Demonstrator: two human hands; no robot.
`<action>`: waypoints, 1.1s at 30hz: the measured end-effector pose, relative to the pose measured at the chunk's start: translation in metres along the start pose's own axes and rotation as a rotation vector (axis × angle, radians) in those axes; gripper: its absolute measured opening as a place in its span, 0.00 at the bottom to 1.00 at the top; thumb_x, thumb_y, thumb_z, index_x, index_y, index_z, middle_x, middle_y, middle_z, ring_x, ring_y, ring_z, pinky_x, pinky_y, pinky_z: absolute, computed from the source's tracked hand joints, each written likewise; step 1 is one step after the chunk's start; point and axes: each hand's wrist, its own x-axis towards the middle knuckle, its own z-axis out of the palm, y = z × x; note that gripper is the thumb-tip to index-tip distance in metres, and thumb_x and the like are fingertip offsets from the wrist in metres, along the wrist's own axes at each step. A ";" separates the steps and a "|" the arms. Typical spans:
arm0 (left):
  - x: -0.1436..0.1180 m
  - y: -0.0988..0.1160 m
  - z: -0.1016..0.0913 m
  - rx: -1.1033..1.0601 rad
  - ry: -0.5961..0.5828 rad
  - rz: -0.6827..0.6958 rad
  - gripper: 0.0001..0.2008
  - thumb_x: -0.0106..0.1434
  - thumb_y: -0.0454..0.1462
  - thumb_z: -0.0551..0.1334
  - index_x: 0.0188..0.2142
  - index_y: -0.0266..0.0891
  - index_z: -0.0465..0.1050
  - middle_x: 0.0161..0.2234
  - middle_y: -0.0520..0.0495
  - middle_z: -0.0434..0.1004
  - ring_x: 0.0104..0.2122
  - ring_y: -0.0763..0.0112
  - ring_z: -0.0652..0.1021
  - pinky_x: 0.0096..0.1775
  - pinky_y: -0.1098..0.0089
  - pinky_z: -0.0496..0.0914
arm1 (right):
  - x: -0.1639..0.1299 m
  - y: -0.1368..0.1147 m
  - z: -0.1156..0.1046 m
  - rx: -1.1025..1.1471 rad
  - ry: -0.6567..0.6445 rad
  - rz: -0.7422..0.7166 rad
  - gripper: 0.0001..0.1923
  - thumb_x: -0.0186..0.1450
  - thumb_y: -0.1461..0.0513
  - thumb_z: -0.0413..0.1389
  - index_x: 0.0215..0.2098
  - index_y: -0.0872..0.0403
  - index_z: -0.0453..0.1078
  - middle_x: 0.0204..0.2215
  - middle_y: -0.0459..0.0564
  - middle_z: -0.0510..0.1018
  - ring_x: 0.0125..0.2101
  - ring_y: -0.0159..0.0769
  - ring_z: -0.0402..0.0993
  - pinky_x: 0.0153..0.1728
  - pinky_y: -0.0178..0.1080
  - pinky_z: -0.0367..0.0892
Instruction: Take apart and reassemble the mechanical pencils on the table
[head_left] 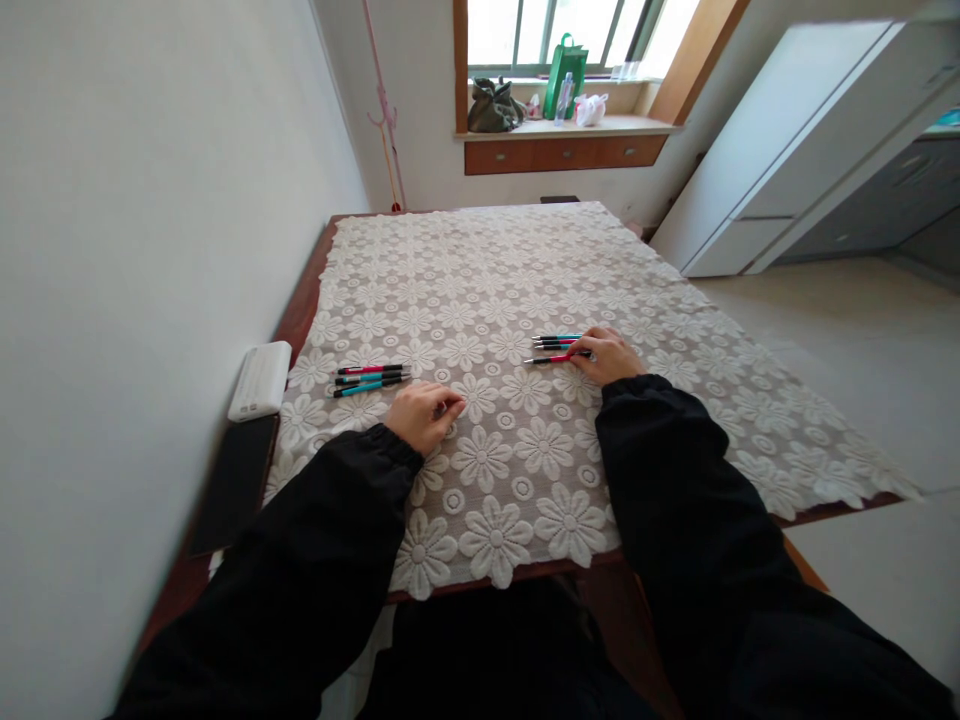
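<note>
My right hand [609,357] has thumb and fingers closed on the back end of a red and black pen [550,359], which lies on the lace tablecloth with its tip to the left. Just beyond it are more pens [555,341] in black, teal and red, partly covered by my fingers. My left hand [424,416] rests on the cloth with its fingers curled and fingertips together, nothing visible in them. To its upper left, three pens lie side by side: a red and black pen [367,369], a dark pen [367,379] and a teal pen [360,388].
A white lace tablecloth [480,455] covers the wooden table. At the left edge, by the wall, are a white power bank [260,381] and a dark flat object [235,485]. Farther off stand a windowsill with bags [564,80] and a white fridge [780,140].
</note>
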 end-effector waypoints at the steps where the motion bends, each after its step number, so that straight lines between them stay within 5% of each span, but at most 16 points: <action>1: 0.000 0.000 0.000 -0.001 0.001 0.003 0.09 0.69 0.42 0.62 0.37 0.42 0.80 0.33 0.49 0.82 0.34 0.66 0.78 0.41 0.64 0.69 | 0.000 0.003 -0.001 -0.020 0.004 0.041 0.08 0.62 0.60 0.60 0.37 0.49 0.81 0.38 0.53 0.76 0.43 0.47 0.72 0.45 0.45 0.69; 6: -0.001 -0.002 0.001 0.000 0.005 0.009 0.09 0.69 0.42 0.62 0.37 0.42 0.80 0.33 0.49 0.82 0.35 0.66 0.78 0.41 0.64 0.69 | -0.002 0.015 -0.009 -0.077 0.008 0.203 0.05 0.59 0.62 0.61 0.34 0.50 0.79 0.36 0.52 0.77 0.41 0.46 0.73 0.40 0.42 0.68; 12: 0.000 -0.002 0.001 -0.009 -0.002 0.003 0.09 0.68 0.41 0.62 0.37 0.42 0.80 0.33 0.48 0.82 0.34 0.66 0.78 0.41 0.64 0.70 | -0.003 0.011 -0.014 -0.060 -0.028 0.251 0.04 0.59 0.61 0.62 0.33 0.51 0.77 0.35 0.49 0.78 0.33 0.39 0.72 0.35 0.39 0.65; 24: 0.000 -0.001 0.000 0.018 0.090 -0.011 0.09 0.68 0.41 0.62 0.37 0.43 0.80 0.36 0.48 0.84 0.40 0.62 0.78 0.46 0.62 0.70 | -0.002 0.000 -0.006 -0.093 0.012 0.380 0.07 0.61 0.56 0.63 0.32 0.51 0.74 0.33 0.50 0.79 0.34 0.41 0.73 0.34 0.39 0.63; 33: 0.009 -0.012 -0.041 0.421 0.114 -0.227 0.16 0.51 0.29 0.62 0.41 0.40 0.75 0.43 0.41 0.78 0.47 0.51 0.74 0.48 0.55 0.69 | -0.001 -0.008 -0.003 -0.042 0.068 0.310 0.08 0.61 0.55 0.62 0.31 0.51 0.73 0.30 0.49 0.78 0.31 0.39 0.71 0.31 0.39 0.61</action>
